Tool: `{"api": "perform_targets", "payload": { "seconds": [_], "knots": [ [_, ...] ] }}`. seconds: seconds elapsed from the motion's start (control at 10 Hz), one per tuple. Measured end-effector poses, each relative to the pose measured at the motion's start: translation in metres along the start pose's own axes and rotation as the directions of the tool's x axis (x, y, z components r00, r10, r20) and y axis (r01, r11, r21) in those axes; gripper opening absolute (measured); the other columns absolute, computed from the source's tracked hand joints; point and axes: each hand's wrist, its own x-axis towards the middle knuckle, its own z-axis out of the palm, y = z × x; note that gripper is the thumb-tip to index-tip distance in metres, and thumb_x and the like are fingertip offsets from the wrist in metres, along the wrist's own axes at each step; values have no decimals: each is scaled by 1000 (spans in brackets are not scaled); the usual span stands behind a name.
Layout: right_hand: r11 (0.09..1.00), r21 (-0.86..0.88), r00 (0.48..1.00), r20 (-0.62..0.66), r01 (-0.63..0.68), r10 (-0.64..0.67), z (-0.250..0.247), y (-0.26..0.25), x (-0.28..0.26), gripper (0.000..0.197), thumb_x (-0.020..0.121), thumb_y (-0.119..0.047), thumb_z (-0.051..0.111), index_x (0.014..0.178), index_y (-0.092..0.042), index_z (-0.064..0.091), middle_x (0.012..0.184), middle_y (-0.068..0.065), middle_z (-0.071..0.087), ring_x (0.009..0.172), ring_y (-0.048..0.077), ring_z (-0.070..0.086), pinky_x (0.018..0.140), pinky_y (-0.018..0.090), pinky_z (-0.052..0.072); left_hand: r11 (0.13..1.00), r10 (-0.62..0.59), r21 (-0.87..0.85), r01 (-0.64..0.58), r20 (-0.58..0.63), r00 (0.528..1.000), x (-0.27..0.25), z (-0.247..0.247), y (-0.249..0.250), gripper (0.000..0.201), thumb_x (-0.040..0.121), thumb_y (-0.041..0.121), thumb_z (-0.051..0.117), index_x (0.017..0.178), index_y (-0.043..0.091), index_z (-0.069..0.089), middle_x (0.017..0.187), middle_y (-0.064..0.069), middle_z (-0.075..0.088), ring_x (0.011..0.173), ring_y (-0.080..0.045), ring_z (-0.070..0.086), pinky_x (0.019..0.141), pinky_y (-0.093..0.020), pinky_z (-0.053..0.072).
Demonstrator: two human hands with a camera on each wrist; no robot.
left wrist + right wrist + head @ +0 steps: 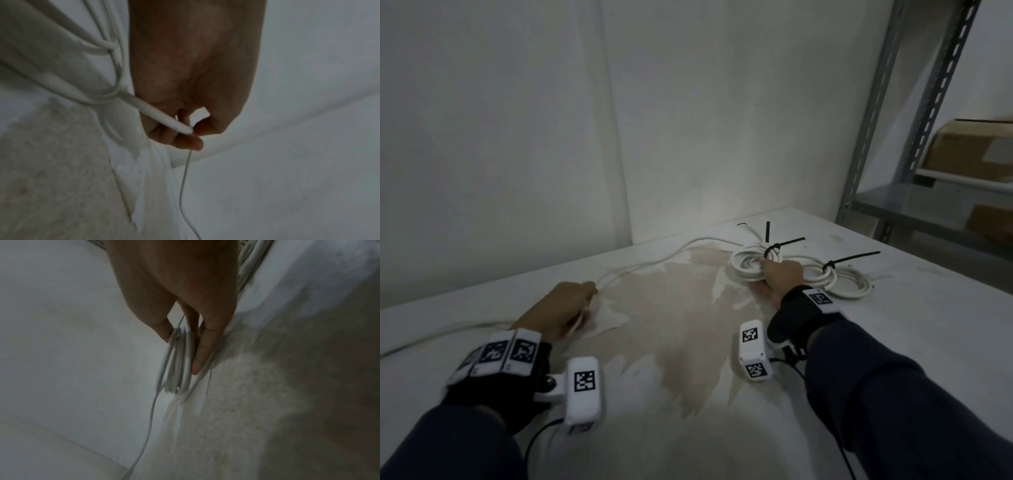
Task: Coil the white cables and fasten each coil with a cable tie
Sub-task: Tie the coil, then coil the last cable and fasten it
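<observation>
A coil of white cable (744,267) lies at the back of the white table (893,342). My right hand (767,277) grips the coil's near side; in the right wrist view the strands (180,356) sit between thumb and fingers (202,350). A black cable tie (774,251) wraps strands just behind that hand. To the right lies a second coil (852,284) with its own black tie (832,265). A loose run of cable (671,255) leads left to my left hand (590,291), which pinches the cable (160,113) between thumb and fingertips (191,143).
The cable's tail (431,337) trails off the table's left side. A brownish worn patch (671,335) covers the table's middle. A white wall stands close behind. A grey metal shelf (928,102) with cardboard boxes (969,154) is at the right.
</observation>
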Motion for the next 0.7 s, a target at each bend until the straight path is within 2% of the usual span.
{"api": "perform_targets", "payload": {
  "seconds": [0.1, 0.2, 0.3, 0.4, 0.5, 0.6, 0.7],
  "knots": [
    [999, -10, 997, 74, -37, 37, 1, -4, -20, 11, 89, -8, 54, 100, -9, 56, 96, 14, 60, 80, 28, 63, 63, 34, 58, 872, 34, -486, -53, -46, 998, -1, -7, 0, 26, 100, 6, 40, 76, 6, 49, 73, -10, 48, 52, -15, 51, 39, -14, 41],
    [999, -47, 1000, 22, 5, -4, -5, -4, -22, 5, 87, -7, 55, 90, -7, 59, 88, 16, 62, 73, 27, 63, 64, 37, 60, 704, 116, -695, -142, -85, 990, -1, -11, 4, 27, 98, -2, 34, 78, 11, 47, 78, -9, 58, 47, -11, 53, 38, -13, 41],
    [980, -168, 989, -83, 110, -126, -6, -2, -7, 14, 84, -18, 63, 73, -12, 58, 98, 23, 68, 89, 37, 66, 81, 49, 57, 684, 223, -684, -253, -134, 966, -5, -17, 10, 37, 88, -12, 27, 89, 14, 53, 62, 2, 64, 32, -5, 32, 35, -12, 22],
    [965, -179, 944, -235, 193, -233, -4, -11, -5, 31, 80, -35, 71, 84, -8, 58, 93, 19, 64, 94, 37, 62, 88, 48, 52, 722, 334, -622, -303, -70, 940, -13, -27, 10, 54, 77, -14, 22, 101, 16, 60, 60, 3, 60, 31, -5, 25, 37, -15, 17],
    [945, -273, 953, -191, 180, -236, -2, -23, 1, 37, 85, -42, 65, 90, -9, 49, 84, 13, 49, 88, 27, 49, 81, 40, 43, 783, 388, -525, -333, -6, 922, -23, -36, 8, 55, 80, -13, 24, 105, 15, 63, 63, 1, 59, 34, -5, 25, 40, -18, 15],
    [803, -595, 971, -163, 44, -174, 4, -31, -9, 52, 88, -41, 60, 120, -2, 52, 122, 22, 53, 117, 37, 49, 100, 43, 38, 822, 414, -431, -371, 6, 910, -30, -46, 5, 50, 86, -12, 27, 105, 12, 66, 63, 0, 59, 37, -6, 25, 44, -23, 13],
    [755, -653, 949, -198, 59, -246, 22, -39, -37, 53, 94, -38, 49, 131, -1, 44, 134, 24, 43, 124, 40, 42, 102, 42, 34, 838, 455, -340, -427, 5, 890, -34, -55, 5, 48, 89, -13, 26, 101, 8, 67, 63, 1, 60, 39, -7, 27, 43, -20, 17]
  ]
}}
